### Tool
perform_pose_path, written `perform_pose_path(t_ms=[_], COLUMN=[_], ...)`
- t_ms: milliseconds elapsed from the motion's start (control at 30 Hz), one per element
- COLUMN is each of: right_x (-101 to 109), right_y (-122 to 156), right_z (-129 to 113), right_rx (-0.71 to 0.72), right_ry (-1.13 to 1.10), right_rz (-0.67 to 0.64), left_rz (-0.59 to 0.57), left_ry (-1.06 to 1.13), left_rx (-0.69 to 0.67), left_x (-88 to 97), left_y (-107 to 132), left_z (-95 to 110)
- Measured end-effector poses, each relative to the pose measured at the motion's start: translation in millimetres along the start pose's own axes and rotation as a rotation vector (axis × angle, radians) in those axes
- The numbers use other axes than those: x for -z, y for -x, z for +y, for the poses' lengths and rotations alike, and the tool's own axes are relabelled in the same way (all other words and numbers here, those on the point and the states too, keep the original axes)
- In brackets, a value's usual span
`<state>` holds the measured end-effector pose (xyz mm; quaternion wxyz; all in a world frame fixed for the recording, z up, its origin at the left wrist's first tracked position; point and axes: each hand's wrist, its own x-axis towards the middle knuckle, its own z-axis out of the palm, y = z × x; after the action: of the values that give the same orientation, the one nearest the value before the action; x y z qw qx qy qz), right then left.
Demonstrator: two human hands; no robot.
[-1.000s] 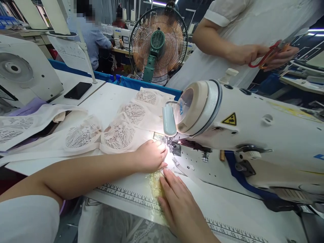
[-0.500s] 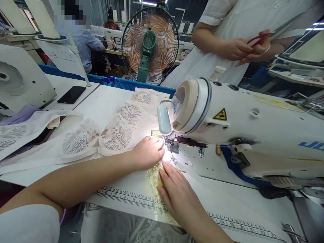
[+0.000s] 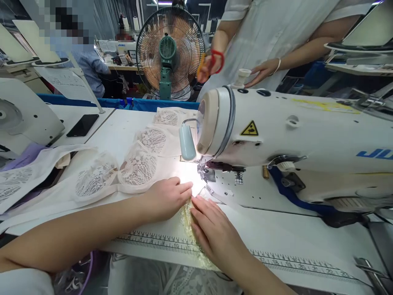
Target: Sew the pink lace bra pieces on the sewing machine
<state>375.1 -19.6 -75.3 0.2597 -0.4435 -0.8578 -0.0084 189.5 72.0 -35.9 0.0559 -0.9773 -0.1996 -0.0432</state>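
Needle area (image 3: 200, 174) lost in glare; lace strip (image 3: 186, 215) partly under right hand (image 3: 215, 235); machine (image 3: 307, 135) cut off rt.

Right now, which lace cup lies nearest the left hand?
The lace cup just beyond the left hand, right one of the joined pair; the others lie farther back or left.

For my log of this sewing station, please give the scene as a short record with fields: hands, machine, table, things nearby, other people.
left hand: flat on the pale fabric, fingertips close to the presser foot
right hand: flat on the yellow lace strip, beside the left hand
machine: white sewing machine, lamp lit over the needle area
table: white, printed ruler along the front edge
nearby: lace cup pieces, black phone, fan
other people: person in white behind the machine, holding red-handled scissors
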Motion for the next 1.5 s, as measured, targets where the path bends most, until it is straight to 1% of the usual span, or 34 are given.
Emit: perform_pose_path(t_ms=[167,400,567,667,867,967,1100,1233,1300,1367,1433,1500], right_x=[-1,-2,-1,0,2,0,-3,-2,0,2,2,0], right_y=[0,2,1,0,-1,0,2,0,-4,-12,-22,-32], right_z=[2,3,2,2,1,1,2,-1,-8,-20,-36,-54], right_rx=[-0.014,-0.014,-0.010,-0.011,-0.030,-0.034,-0.038,-0.024,0.006,0.052,0.119,0.198], right_ry=[-0.039,-0.065,-0.073,-0.071,-0.082,-0.076,-0.055,-0.025,-0.024,-0.043,-0.091,-0.147], right_rz=[-0.002,0.000,0.014,0.020,0.004,0.001,-0.019,-0.002,0.018,0.028,0.026,0.017], left_rz=[0.013,-0.070,-0.101,-0.110,-0.092,-0.102,-0.132,-0.120,-0.091,-0.061,-0.057,-0.082], left_ry=[0.036,0.069,0.088,0.085,0.105,0.102,0.072,0.024,-0.012,-0.048,-0.084,-0.125], left_rx=[0.007,0.018,0.015,0.011,-0.021,-0.024,-0.006,0.012,0.016,0.030,0.108,0.277], left_x=[2.5,8.8,11.4,10.0,5.0,3.8,1.7,-2.0,-3.3,-3.9,-2.9,0.8], left_y=[-3,-9,-12,-15,-21,-24,-28,-30,-27,-14,10,47], left_z=[-6,-8,-12,-18,-39,-47,-53,-57,-57,-56,-54,-51])
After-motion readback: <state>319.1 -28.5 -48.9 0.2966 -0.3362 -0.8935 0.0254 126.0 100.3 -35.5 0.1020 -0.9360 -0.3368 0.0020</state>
